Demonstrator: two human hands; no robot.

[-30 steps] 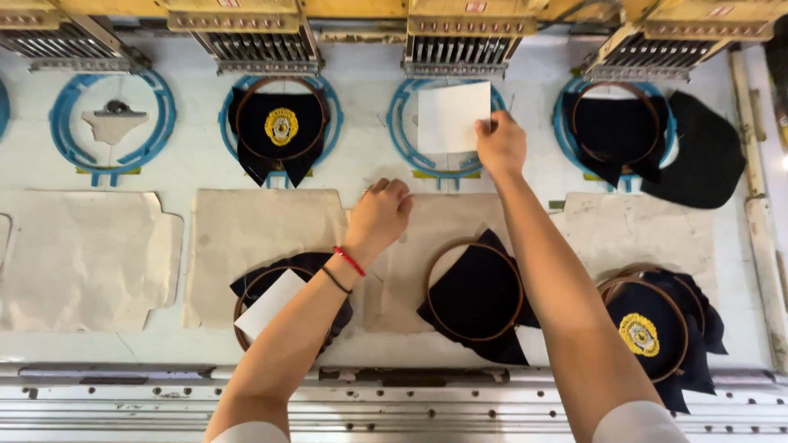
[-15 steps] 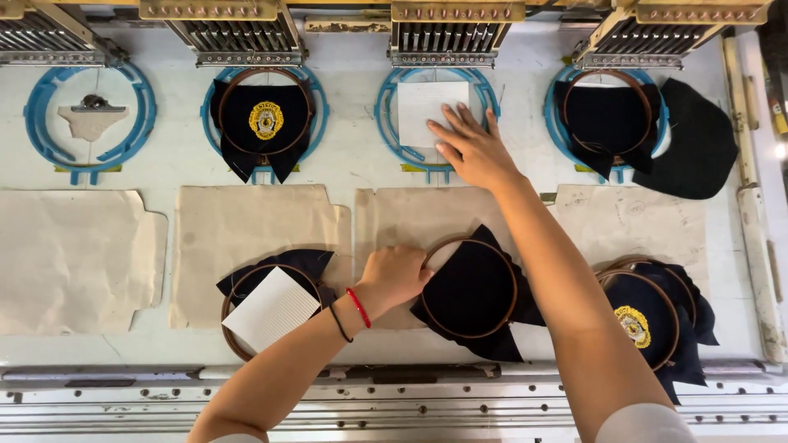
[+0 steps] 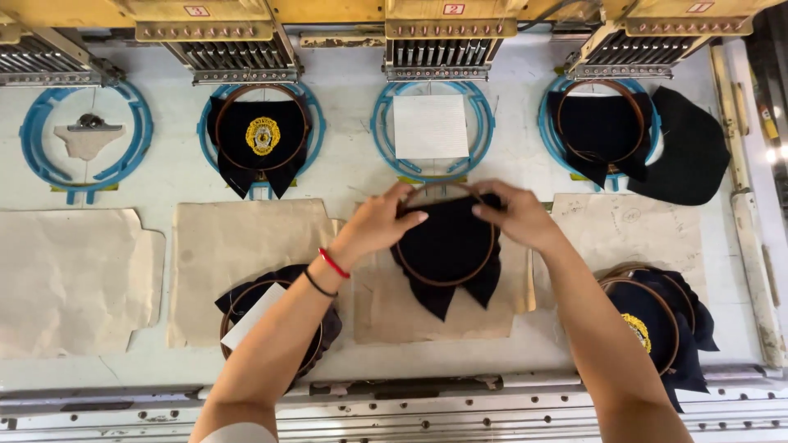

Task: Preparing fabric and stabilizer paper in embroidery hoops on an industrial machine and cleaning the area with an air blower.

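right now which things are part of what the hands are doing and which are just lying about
In hand:
- left hand and right hand, both gripping the hooped dark cloth
- white sheet in the blue frame just above

Lying about:
- badge piece
- paper sheets
- hooped stack, lower left
- hooped stack, lower right
- empty frame, far left

A round brown embroidery hoop [image 3: 446, 238] stretching dark navy fabric is sitting mid-frame, tilted slightly, with pointed fabric corners hanging below its lower edge over tan paper.
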